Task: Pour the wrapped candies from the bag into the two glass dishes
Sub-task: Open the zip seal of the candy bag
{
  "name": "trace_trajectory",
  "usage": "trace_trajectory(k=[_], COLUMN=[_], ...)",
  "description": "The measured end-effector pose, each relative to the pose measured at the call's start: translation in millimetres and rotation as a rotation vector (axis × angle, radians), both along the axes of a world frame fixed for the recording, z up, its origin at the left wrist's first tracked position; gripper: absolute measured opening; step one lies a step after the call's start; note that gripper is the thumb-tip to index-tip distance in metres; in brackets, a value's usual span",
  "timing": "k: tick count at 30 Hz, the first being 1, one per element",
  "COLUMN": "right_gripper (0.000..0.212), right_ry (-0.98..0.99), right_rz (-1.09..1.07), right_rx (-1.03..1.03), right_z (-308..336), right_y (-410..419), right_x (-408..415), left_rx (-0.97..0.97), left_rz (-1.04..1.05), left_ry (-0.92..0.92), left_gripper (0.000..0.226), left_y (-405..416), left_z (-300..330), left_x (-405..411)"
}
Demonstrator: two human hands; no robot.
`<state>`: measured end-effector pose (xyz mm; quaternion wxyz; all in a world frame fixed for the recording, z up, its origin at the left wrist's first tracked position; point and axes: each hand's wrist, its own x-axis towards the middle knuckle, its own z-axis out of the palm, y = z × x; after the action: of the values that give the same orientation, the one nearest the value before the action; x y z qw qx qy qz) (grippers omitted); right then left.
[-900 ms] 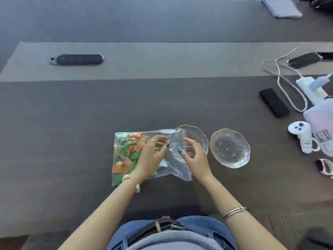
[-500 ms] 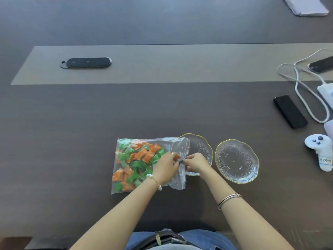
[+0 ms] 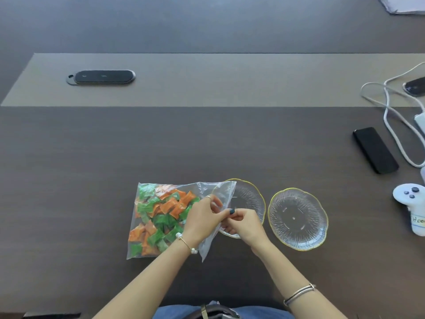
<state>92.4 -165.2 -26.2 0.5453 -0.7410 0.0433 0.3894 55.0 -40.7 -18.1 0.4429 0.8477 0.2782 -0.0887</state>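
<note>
A clear zip bag (image 3: 158, 217) full of green and orange wrapped candies lies flat on the dark table. Its mouth end drapes over the left glass dish (image 3: 249, 199). My left hand (image 3: 202, 218) and my right hand (image 3: 245, 223) meet at the bag's mouth edge, both pinching the plastic. The right glass dish (image 3: 298, 218), gold-rimmed and holding nothing, stands just right of the first one. My right hand hides part of the left dish.
A black phone (image 3: 375, 150), a white cable (image 3: 391, 116) and a white game controller (image 3: 411, 208) lie at the right. A black socket cover (image 3: 103, 77) sits in the lighter table strip at the back left. A grey cloth (image 3: 404, 4) lies top right.
Both hands came together from apart on the bag and now pinch its mouth edge. The bag's mouth end has lifted slightly off the table.
</note>
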Motion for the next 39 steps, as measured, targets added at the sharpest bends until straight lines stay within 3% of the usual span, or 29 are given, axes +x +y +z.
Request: trace_trajectory(k=[5,11,15,18,22,27,28,33,39], right_gripper=[0.017,0.019,0.013,0.004,0.011,0.007,0.002,0.024,0.023], right_ry=[-0.034,0.065,0.121,0.151,0.15,0.154,0.127,0.003,-0.094], right_rz=[0.094,0.137,0.145,0.163,0.177,0.028,0.034,0.089,0.102], right_rx=[-0.003,0.091,0.185,0.242,0.265,0.24,0.223,0.11,0.056], right_z=[1,-3,-5,-6,-6,-13,-13,-17,-15], right_y=[-5,-19,-24,-23,-21,-20,-20,-16,-9], right_x=[7,12,13,8,6,4,3,-4,-12], left_rx=[-0.015,-0.399,-0.54,-0.548,-0.558,-0.636,-0.625,-0.506,-0.379], left_rz=[-0.058,0.126,0.157,0.166,0.199,0.21,0.21,0.188,0.223], left_ry=[-0.001,-0.004,0.028,0.053,0.008,-0.024,-0.025,-0.043,-0.105], left_gripper=[0.015,0.013,0.017,0.017,0.02,0.015,0.016,0.021,0.013], left_y=[-4,-5,-4,-3,-3,-9,-10,-16,-18], left_z=[1,-7,-12,-11,-9,-9,-10,-12,-11], left_x=[2,-6,-19,-26,-31,-32,-32,-34,-30])
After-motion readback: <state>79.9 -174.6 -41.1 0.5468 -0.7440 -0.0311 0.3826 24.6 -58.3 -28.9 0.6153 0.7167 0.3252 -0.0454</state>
